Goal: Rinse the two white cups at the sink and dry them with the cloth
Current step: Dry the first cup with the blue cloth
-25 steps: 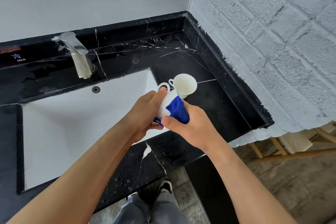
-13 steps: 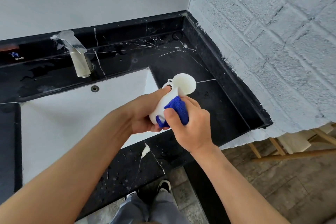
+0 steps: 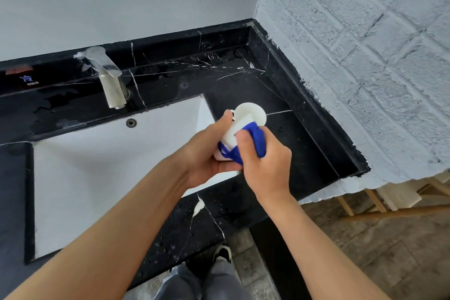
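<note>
- Left hand [image 3: 207, 153]: clamped round a white cup [image 3: 230, 135], held above the sink's [image 3: 97, 178] right edge.
- Right hand [image 3: 265, 165]: presses a blue cloth [image 3: 257, 137] against that cup.
- Second white cup [image 3: 250, 113]: just behind, partly hidden, on the black counter [image 3: 292, 141].
- Tap [image 3: 109, 80]: far left.

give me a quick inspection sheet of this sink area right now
surface: black marble counter with white veins, droplets near the front edge; white sink looks empty
job's things: held cup being wiped with blue cloth; second cup behind it, its base hidden
clutter: nothing seen
grippers: left hand grips the held cup; right hand presses the cloth on it
cables: nothing seen
surroundings: tap with no water seen running, white brick wall, wooden frame at lower right
</note>
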